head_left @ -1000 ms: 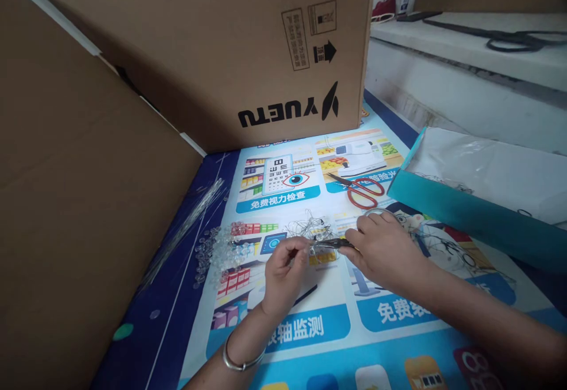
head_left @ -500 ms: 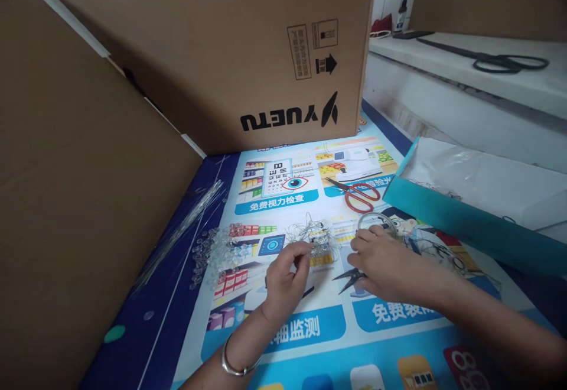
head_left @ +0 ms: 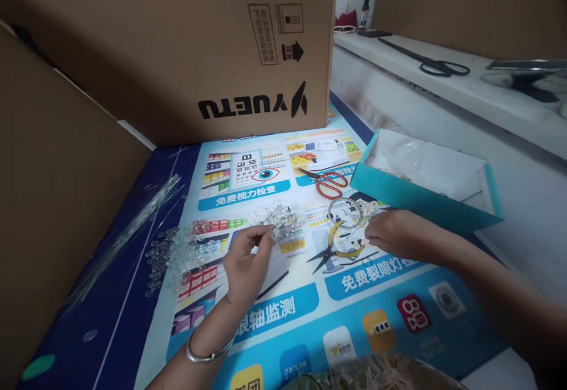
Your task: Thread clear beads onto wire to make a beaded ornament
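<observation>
Head view. The left hand (head_left: pixel 245 260), a silver bangle (head_left: pixel 204 351) on its wrist, has thumb and forefinger pinched together on a thin piece at the edge of a small tangle of fine silvery wire pieces (head_left: pixel 281 221) lying on the printed blue poster mat (head_left: pixel 283 313). What exactly sits between the fingertips is too small to tell.

The right hand (head_left: pixel 396 233) rests low on the mat, fingers curled loosely, holding nothing that shows. It lies just beside the yellow-handled black pliers (head_left: pixel 339 248), which lie open on the mat, apart from the fingers.

Left of the tangle: a scatter of small clear plastic pads (head_left: pixel 177 251); further left, a bundle of clear thin rods (head_left: pixel 128 227).

Judgement: the wire pieces look very light, springy and prone to snag on each other; best lifted singly, pinched at a free end. The clear pads look slippery and easily scattered.

Behind: red-handled scissors (head_left: pixel 328 183), a teal open cardboard box (head_left: pixel 425 186), a large brown carton (head_left: pixel 186 41), black scissors (head_left: pixel 436 65) on the white ledge (head_left: pixel 487 103).
</observation>
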A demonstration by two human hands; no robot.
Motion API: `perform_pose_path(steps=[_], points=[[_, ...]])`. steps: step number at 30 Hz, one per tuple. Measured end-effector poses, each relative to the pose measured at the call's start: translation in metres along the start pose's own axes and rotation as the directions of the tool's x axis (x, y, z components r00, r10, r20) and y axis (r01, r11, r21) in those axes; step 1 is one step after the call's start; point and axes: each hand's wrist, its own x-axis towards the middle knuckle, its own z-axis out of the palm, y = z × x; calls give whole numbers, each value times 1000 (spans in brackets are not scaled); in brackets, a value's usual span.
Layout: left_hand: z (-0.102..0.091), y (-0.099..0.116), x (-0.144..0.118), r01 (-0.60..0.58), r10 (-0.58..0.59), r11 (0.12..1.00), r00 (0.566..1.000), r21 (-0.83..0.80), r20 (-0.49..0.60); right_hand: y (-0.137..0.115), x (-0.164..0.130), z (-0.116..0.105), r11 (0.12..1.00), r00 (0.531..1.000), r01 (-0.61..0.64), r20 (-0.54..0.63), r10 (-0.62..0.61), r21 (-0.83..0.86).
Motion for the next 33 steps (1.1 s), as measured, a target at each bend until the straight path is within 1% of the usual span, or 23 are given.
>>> perform_pose_path(steps=[2, 4, 6, 8, 9, 12, 14, 17, 19, 21, 23, 25, 27, 30, 32, 33], points=[[-1, -2, 4, 59, -59, 997, 998, -45, -7, -6, -10, 11, 1000, 1000, 1, 23, -2, 22], [-1, -5, 9, 101, -104, 992, 994, -81, -32, -13, -19, 21, 998, 1000, -3, 14, 2, 66], [-1, -7, 13, 125, -134, 985, 989, -123, -66, -22, -26, 31, 996, 1000, -9, -26, 11, 85], [-1, -8, 13, 148, -161, 978, 984, -146, -79, -32, -30, 42, 999, 997, -7, -75, 10, 44], [0, -7, 12, 163, -174, 976, 982, -143, -72, -37, -32, 48, 1000, 995, -8, -103, 7, -8], [1, -3, 6, 198, -199, 973, 980, -115, 5, -49, -31, 63, 986, 983, -23, -182, -7, -163], [1, 0, 1, 210, -207, 973, 977, -94, 44, -53, -29, 72, 976, 962, -46, -272, -15, -215], [1, 5, -3, 223, -218, 970, 974, -93, 62, -52, -24, 79, 978, 941, -48, -336, -24, -203], [1, 7, -4, 232, -225, 968, 971, -95, 79, -47, -23, 80, 989, 942, -47, -336, -3, -138], [1, 9, -5, 235, -225, 967, 969, -95, 105, -38, -24, 78, 998, 946, -59, -321, 52, -11], [1, 10, -7, 216, -204, 971, 972, -99, 119, -28, -27, 70, 988, 956, -96, -264, 125, 118], [2, 11, -7, 181, -170, 978, 979, -103, 111, -20, -29, 56, 969, 951, -124, -252, 178, 216], [1, 13, -7, 152, -141, 983, 985, -99, 102, -18, -29, 39, 947, 946, -104, -264, 188, 303], [-3, 19, -6, 105, -100, 992, 992, -63, 76, -27, -19, 12, 888, 967, -60, -194, 165, 456], [-7, 27, -8, 30, -30, 999, 999, -13, 44, -39, -7, -3, 837, 977, -16, -171, 131, 547], [-10, 32, -10, -31, 31, 999, 999, 6, 44, -46, 0, -9, 813, 978, 26, -183, 99, 582]])
